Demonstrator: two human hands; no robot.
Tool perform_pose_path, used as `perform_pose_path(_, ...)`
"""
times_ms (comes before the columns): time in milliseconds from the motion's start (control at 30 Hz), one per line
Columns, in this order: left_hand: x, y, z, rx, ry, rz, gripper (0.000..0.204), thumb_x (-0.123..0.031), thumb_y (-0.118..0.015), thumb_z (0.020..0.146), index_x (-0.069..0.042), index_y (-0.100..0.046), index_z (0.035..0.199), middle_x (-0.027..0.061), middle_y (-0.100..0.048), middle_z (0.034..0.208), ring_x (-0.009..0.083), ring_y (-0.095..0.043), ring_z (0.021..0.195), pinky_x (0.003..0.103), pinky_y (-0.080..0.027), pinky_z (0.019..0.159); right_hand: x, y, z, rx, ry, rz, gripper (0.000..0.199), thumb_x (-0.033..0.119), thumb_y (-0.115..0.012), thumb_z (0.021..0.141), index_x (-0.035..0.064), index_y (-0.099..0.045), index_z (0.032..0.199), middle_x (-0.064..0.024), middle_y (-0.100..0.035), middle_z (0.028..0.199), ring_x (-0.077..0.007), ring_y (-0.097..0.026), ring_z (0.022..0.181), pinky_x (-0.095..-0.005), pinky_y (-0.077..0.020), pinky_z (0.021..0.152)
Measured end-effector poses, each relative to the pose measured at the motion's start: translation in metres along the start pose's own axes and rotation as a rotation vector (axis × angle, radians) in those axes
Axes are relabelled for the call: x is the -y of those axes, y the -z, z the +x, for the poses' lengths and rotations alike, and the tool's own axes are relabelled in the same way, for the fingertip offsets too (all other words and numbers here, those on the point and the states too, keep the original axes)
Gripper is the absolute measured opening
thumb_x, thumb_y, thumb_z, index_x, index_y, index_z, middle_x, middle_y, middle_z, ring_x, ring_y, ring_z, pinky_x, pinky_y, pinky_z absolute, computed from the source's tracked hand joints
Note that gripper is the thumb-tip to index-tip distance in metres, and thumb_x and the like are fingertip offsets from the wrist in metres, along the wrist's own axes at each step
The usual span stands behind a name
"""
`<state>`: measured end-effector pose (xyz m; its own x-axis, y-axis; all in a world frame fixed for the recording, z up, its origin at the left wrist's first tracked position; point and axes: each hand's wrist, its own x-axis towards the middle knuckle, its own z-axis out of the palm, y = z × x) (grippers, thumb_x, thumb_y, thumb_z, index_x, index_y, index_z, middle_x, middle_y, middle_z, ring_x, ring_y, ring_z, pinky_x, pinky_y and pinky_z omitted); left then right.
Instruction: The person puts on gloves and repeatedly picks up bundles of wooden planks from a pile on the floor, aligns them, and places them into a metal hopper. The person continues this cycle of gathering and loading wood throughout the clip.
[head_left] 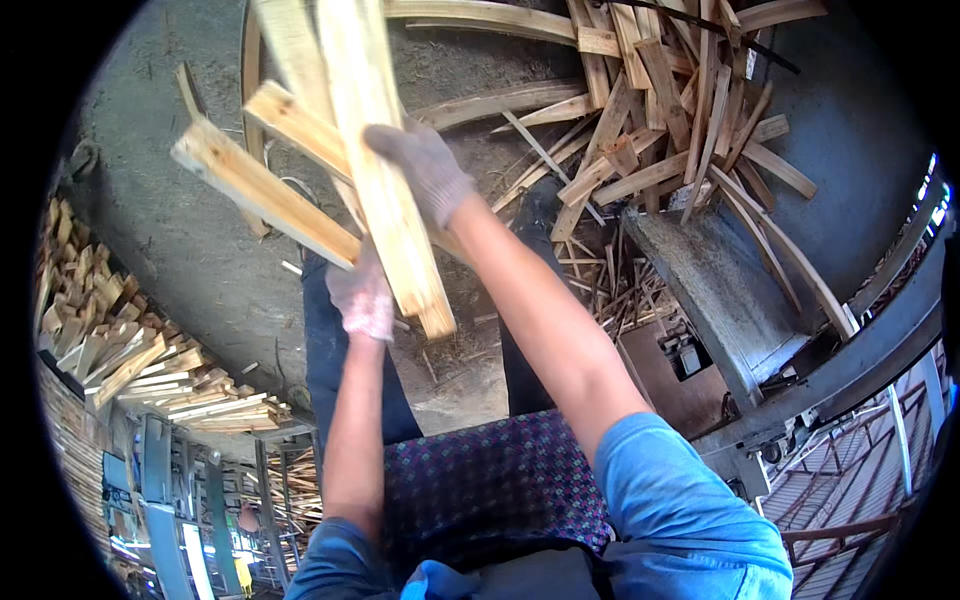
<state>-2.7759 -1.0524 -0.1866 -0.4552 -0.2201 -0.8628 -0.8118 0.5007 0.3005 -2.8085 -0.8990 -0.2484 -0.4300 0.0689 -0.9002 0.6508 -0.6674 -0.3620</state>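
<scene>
Both my hands wear pale work gloves and are closed on wooden boards above the floor. My right hand [428,172] wraps round the edge of a long pale board [372,130], its thumb lying across the top face. Lower down, my left hand [360,295] grips the near end of a thicker plank [265,195] that slants up to the left. Between them a shorter board [300,128] and another long board [295,50] lie partly behind the pale one. Which hand bears those two I cannot tell. The upper ends of the long boards are blurred.
A jumbled heap of wooden slats [640,130] lies at the far right, beside a metal machine table [715,290]. Stacked short wood pieces [130,340] fill the left side. An apron with a small pattern [490,470] covers my lap. Thin offcuts [630,290] lie under the heap.
</scene>
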Motion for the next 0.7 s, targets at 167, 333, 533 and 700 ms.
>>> perform_pose_path(167, 0.027, -0.014, 0.124, 0.214, -0.369, 0.356, 0.058, -0.039, -0.069, 0.092, 0.010, -0.063, 0.122, 0.0236, -0.072, 0.116, 0.0317, -0.070, 0.103, 0.041, -0.051, 0.093, 0.013, 0.015, 0.086, -0.143, 0.179, -0.456, 0.068, 0.042, -0.079, 0.079, -0.0096, -0.062, 0.119, -0.0257, -0.071, 0.112, -0.0341, -0.071, 0.094, -0.0375, -0.0571, 0.090)
perform_pose_path(333, 0.013, -0.050, 0.176, 0.052, -0.133, 0.417, 0.052, -0.041, -0.064, 0.087, 0.002, -0.071, 0.115, 0.0251, -0.072, 0.108, 0.0366, -0.071, 0.099, 0.045, -0.052, 0.088, 0.031, 0.072, 0.047, -0.472, 0.554, -1.077, 0.086, 0.046, -0.076, 0.076, -0.0029, -0.052, 0.143, -0.0256, -0.063, 0.133, -0.0406, -0.061, 0.125, -0.0423, -0.0466, 0.110)
perform_pose_path(533, -0.026, -0.078, 0.166, 0.050, -0.259, 0.403, 0.061, -0.037, -0.065, 0.086, 0.001, -0.060, 0.134, 0.0244, -0.071, 0.118, 0.0393, -0.068, 0.109, 0.046, -0.050, 0.094, 0.090, 0.263, -0.037, -1.007, 0.840, -1.348, 0.082, 0.045, -0.080, 0.084, -0.0036, -0.048, 0.142, -0.0272, -0.060, 0.134, -0.0402, -0.057, 0.126, -0.0431, -0.0477, 0.106)
perform_pose_path(700, -0.036, -0.129, 0.136, -0.048, -0.609, 0.510, 0.085, -0.042, -0.070, 0.086, 0.004, -0.042, 0.151, 0.0268, -0.048, 0.151, 0.0390, -0.046, 0.141, 0.042, -0.033, 0.119, 0.116, 0.357, -0.002, -0.956, 0.416, -1.679, 0.076, 0.049, -0.075, 0.083, -0.0020, -0.053, 0.135, -0.0230, -0.066, 0.120, -0.0379, -0.064, 0.112, -0.0443, -0.0523, 0.097)
